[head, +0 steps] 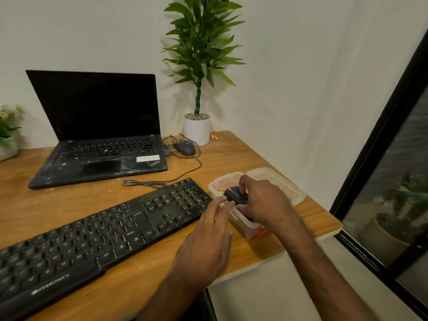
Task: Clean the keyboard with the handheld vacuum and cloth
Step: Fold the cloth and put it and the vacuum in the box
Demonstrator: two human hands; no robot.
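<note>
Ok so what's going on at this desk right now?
A person works at a wooden desk, both hands over a clear plastic tub beside the keyboard. The right hand grips a small black device, probably the handheld vacuum, above the tub, and the left hand reaches its straight fingers to it. No cleaning of the keyboard has begun.
</note>
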